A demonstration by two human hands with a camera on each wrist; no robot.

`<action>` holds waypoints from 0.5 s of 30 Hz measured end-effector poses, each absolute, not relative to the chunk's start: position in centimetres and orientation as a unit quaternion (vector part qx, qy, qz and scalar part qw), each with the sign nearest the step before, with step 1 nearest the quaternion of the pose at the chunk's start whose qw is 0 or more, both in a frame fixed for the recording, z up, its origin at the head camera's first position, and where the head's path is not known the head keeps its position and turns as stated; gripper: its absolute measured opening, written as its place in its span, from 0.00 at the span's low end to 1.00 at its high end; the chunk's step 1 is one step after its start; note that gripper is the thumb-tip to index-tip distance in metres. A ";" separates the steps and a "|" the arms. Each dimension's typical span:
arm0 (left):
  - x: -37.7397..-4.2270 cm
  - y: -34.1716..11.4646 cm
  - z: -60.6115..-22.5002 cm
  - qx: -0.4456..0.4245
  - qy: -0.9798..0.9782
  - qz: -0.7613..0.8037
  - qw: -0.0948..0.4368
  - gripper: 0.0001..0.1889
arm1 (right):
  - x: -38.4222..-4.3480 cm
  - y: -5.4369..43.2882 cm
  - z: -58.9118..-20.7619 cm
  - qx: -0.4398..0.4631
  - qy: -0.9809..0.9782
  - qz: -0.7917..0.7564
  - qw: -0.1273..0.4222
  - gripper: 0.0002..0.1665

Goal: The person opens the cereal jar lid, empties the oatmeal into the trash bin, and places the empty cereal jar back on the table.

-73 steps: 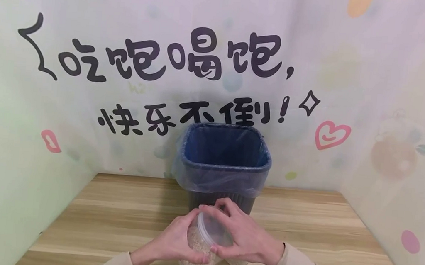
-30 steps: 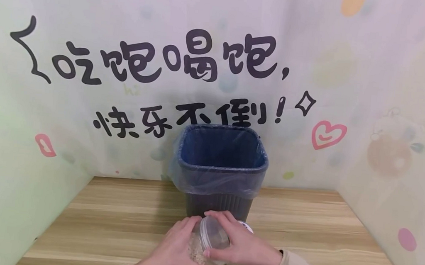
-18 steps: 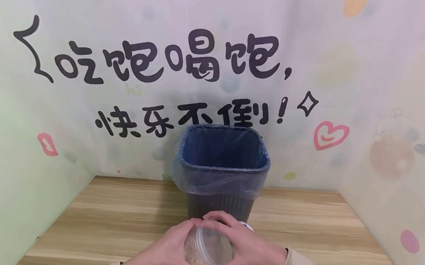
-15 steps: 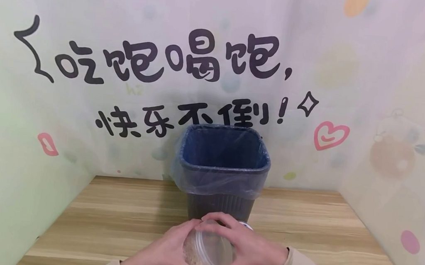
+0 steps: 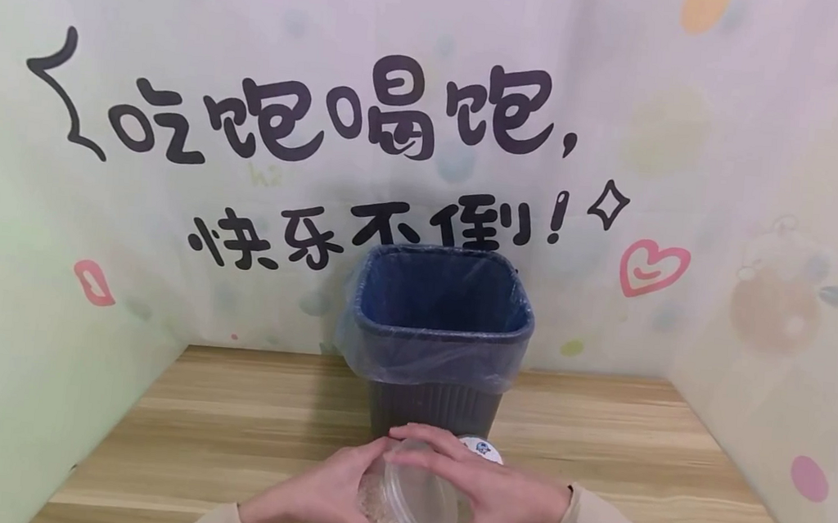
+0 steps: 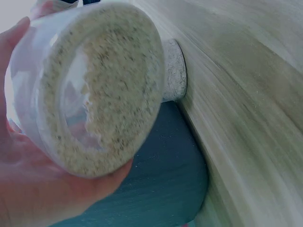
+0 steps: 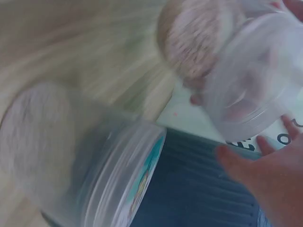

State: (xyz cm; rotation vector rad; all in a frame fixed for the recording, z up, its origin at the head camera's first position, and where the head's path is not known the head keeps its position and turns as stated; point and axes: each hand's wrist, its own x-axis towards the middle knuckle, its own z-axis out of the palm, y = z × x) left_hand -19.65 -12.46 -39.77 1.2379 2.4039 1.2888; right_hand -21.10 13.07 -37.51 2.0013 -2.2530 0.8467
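Note:
My left hand (image 5: 323, 484) grips a tilted clear plastic jar (image 6: 102, 90) by its side, thumb on the near side. Pale, speckled granules fill part of it. The jar's translucent lid (image 5: 430, 496) faces right. Around that lid my right hand (image 5: 492, 497) has its fingers spread; in the blurred right wrist view, the fingers (image 7: 232, 161) stand slightly apart from the rim. A second clear jar (image 7: 42, 142) of similar granules, with a printed lid (image 5: 481, 449), stands behind my right hand, mostly hidden in the head view.
Beyond the hands stands a dark blue bin (image 5: 433, 410) lined with a clear bag (image 5: 429, 361). The wood-grain table (image 5: 244, 412) ends at a printed back wall (image 5: 187, 13). Walls also flank it left and right.
My right hand has turned about the lid and its fingers have spread from a closer hold. The jar and both hands have shifted slightly toward me. More of the second jar's lid shows.

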 end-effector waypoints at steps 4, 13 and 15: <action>-19.3 -12.0 -39.9 0.386 0.833 0.395 0.018 0.46 | -20.6 12.8 -37.8 0.535 -0.770 0.342 -0.057 0.54; -18.8 -11.4 -40.0 0.325 0.876 0.353 -0.043 0.48 | -19.8 12.0 -38.5 0.416 -0.835 0.360 -0.015 0.48; -19.0 -11.5 -40.0 0.335 0.870 0.359 -0.040 0.47 | -19.9 12.0 -38.5 0.444 -0.826 0.347 0.013 0.50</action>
